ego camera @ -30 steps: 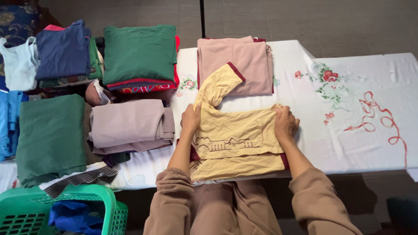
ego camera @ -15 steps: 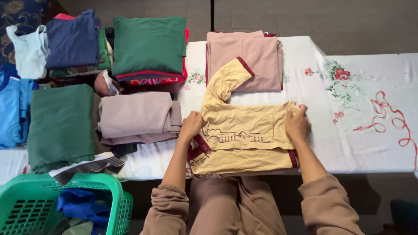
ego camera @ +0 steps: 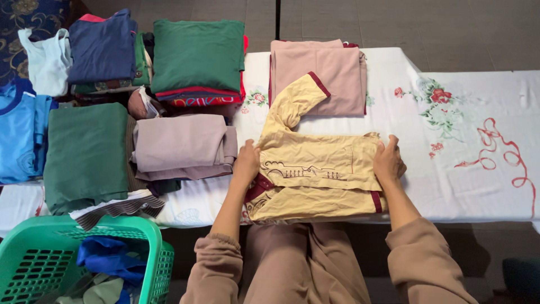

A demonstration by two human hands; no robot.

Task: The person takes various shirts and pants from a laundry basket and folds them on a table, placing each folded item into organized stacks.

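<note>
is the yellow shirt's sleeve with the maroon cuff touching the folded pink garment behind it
Touching. The head view shows the yellow shirt's sleeve with the maroon cuff lying across the front edge of the folded pink garment, overlapping it with no cloth-free gap.

— What lies on the white cloth (ego camera: 478, 191) with the red flowers and ribbon?

— A folded pink garment (ego camera: 320, 73) sits at its far edge. Left of it there is a green folded top (ego camera: 197, 53) on a red-trimmed pile, and a navy top (ego camera: 104, 48) beside a pale blue vest (ego camera: 48, 62).

— And nearer?

— A mauve folded pile (ego camera: 180, 143), a dark green folded cloth (ego camera: 87, 155) and a bright blue shirt (ego camera: 19, 132). A green laundry basket (ego camera: 34, 247) stands at the lower left, with blue cloth inside.
</note>
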